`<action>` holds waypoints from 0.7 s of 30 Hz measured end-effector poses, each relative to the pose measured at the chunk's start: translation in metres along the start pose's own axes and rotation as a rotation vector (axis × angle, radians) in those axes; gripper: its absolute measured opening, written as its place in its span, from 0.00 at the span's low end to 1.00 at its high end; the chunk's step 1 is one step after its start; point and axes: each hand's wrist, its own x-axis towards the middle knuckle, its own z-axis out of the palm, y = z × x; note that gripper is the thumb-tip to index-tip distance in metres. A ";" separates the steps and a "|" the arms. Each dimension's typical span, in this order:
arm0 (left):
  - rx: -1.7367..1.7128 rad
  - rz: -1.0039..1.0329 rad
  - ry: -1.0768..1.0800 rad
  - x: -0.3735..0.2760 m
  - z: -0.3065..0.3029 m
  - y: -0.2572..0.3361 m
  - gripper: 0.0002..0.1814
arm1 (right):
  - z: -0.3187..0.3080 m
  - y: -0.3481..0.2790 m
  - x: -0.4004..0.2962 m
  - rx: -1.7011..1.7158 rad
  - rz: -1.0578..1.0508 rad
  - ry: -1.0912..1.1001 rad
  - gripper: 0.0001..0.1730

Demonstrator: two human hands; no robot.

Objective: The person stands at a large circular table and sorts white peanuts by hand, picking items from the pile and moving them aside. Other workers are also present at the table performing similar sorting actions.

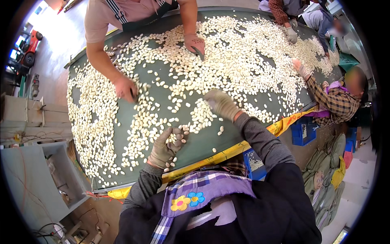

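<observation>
My left hand [163, 148], in a pale work glove with dark fingertips, curls around a few white beans [171, 139] near the table's front edge. A few more beans lie by its thumb and wrist. My right hand [221, 104], gloved too, reaches over the green sorting belt [195, 152] beside a small heap of white beans [201, 115]. Motion blurs its fingers, and their undersides are hidden, so its grip cannot be made out. Large pale beans [237, 67] cover much of the belt in loose drifts.
Across the belt, a co-worker's two hands [194, 44] [125, 89] hold dark tools among the beans. More people work at the right. A yellow strip [231, 150] lines the near edge; blue bins [255, 164] stand below it. Sacks [327, 170] lie at right.
</observation>
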 end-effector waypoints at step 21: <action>-0.148 -0.049 -0.045 0.132 0.040 -0.042 0.25 | -0.036 0.028 0.045 0.038 0.319 -0.177 0.12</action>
